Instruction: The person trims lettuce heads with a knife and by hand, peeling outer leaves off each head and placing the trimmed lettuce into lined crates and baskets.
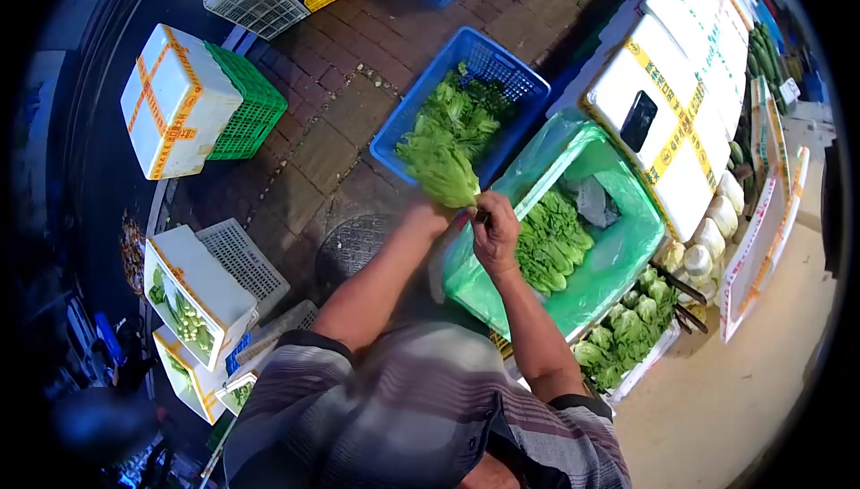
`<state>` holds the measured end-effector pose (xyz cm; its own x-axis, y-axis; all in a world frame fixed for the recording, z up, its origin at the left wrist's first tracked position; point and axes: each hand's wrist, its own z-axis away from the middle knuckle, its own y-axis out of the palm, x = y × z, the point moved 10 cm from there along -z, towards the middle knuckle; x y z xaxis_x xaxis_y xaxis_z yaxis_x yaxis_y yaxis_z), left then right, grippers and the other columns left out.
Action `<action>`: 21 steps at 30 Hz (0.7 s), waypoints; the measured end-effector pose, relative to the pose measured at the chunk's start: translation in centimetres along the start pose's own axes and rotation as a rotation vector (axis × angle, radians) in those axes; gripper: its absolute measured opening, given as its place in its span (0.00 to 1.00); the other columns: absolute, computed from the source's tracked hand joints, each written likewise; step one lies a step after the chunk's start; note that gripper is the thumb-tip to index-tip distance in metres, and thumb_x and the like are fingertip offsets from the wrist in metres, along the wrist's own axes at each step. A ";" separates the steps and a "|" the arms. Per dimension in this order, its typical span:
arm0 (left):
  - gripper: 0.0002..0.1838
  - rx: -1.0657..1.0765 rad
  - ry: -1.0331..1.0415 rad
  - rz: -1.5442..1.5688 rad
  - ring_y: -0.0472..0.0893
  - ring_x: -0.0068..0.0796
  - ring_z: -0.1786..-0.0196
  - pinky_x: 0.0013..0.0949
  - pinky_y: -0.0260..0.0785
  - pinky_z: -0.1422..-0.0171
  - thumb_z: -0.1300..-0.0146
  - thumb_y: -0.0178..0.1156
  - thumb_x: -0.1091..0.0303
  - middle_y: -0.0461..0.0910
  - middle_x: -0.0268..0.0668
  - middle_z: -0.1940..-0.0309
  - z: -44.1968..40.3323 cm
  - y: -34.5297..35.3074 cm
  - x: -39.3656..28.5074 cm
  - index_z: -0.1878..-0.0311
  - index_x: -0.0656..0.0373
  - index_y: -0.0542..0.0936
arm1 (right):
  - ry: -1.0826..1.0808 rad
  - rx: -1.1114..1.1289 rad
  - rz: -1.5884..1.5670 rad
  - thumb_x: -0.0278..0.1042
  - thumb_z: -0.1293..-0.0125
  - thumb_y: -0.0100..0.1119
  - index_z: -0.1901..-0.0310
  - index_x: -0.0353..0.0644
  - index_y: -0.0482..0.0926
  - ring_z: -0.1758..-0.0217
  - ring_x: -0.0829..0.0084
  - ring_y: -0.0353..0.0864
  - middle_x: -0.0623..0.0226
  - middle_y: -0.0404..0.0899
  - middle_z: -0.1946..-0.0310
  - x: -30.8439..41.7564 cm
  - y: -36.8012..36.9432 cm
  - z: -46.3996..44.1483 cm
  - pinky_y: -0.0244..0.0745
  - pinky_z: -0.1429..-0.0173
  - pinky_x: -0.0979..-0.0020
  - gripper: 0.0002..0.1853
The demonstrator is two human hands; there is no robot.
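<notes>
A head of leafy green lettuce (450,177) is in my left hand (434,217), stem end toward me, above the near edge of a blue crate (387,122). The lettuce hides part of that hand. My right hand (497,231) is closed at the stem end, its fingers bent; a small dark thing shows by them, too small to name. Loose green leaves (461,108) lie in the blue crate. Right of my hands stands a box lined with green plastic (618,247), with several lettuce heads (553,238) and a grey plastic bag (593,202) inside.
Foam boxes (667,104) with a phone (639,120) on top stand at right, near white cabbages (708,238) and more greens (627,332). At left are a foam box (166,99), a green crate (255,99) and boxes of vegetables (193,265). Brick paving (313,149) lies between.
</notes>
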<state>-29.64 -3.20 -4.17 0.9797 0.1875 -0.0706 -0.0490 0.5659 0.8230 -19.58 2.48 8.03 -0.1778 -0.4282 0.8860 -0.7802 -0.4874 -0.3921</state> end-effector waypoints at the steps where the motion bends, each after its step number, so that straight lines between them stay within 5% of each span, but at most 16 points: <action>1: 0.20 0.005 0.015 0.009 0.77 0.39 0.45 0.47 0.72 0.43 0.30 0.53 0.52 0.77 0.39 0.48 -0.2 -0.7 0.1 0.45 0.56 0.75 | 0.027 -0.002 -0.035 0.16 0.47 0.59 0.56 0.37 0.78 0.61 0.58 0.79 0.54 0.78 0.60 0.0 0.1 0.2 0.75 0.57 0.66 0.15; 5: 0.39 0.031 0.077 0.041 0.71 0.40 0.31 0.50 0.63 0.27 0.33 0.54 0.33 0.73 0.39 0.34 -1.3 -2.9 0.0 0.31 0.56 0.70 | 0.568 -0.254 -0.423 0.28 0.28 0.60 0.56 0.36 0.78 0.67 0.80 0.76 0.70 0.79 0.66 -3.9 -0.4 1.3 0.72 0.61 0.77 0.05; 6: 0.42 -0.133 0.069 -0.015 0.67 0.40 0.27 0.51 0.59 0.25 0.33 0.53 0.32 0.69 0.38 0.29 -0.5 -2.7 -0.5 0.27 0.54 0.65 | 0.708 -0.237 -0.534 0.31 0.27 0.59 0.55 0.36 0.78 0.69 0.83 0.74 0.73 0.79 0.68 -4.4 -0.2 1.1 0.71 0.63 0.79 0.07; 9: 0.42 0.012 0.103 -0.190 0.68 0.39 0.28 0.50 0.58 0.24 0.34 0.54 0.32 0.70 0.37 0.30 0.1 -0.9 -1.9 0.27 0.53 0.66 | 0.708 -0.124 -0.392 0.34 0.28 0.61 0.49 0.34 0.79 0.72 0.83 0.73 0.73 0.76 0.72 -6.2 -0.4 -0.4 0.69 0.69 0.78 0.13; 10: 0.36 0.018 0.074 -0.120 0.69 0.41 0.30 0.49 0.60 0.25 0.26 0.47 0.38 0.70 0.41 0.33 0.2 -0.8 -1.9 0.27 0.56 0.64 | 0.711 -0.078 -0.372 0.36 0.28 0.62 0.47 0.34 0.79 0.71 0.83 0.74 0.73 0.76 0.72 -6.9 -0.3 -0.5 0.70 0.68 0.77 0.15; 13: 0.35 -0.010 0.104 -0.136 0.70 0.41 0.31 0.49 0.61 0.26 0.25 0.47 0.39 0.71 0.41 0.33 -0.1 -0.5 -2.4 0.28 0.56 0.65 | 0.765 0.026 -0.347 0.40 0.29 0.63 0.42 0.34 0.78 0.69 0.81 0.76 0.71 0.78 0.68 -8.3 0.1 0.3 0.72 0.66 0.76 0.20; 21: 0.29 -0.026 -0.053 -0.281 0.77 0.43 0.39 0.50 0.67 0.32 0.26 0.55 0.48 0.78 0.44 0.42 0.0 2.1 1.5 0.34 0.61 0.71 | 0.924 0.007 -0.429 0.42 0.30 0.64 0.42 0.35 0.78 0.66 0.77 0.80 0.65 0.82 0.59 -9.8 -3.0 5.7 0.80 0.57 0.71 0.22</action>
<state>-28.22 -1.75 -2.56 0.9644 -0.0218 -0.2637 0.2218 0.6099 0.7608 -12.07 3.85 -0.85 -0.2797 0.5371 0.7958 -0.8840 -0.4675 0.0049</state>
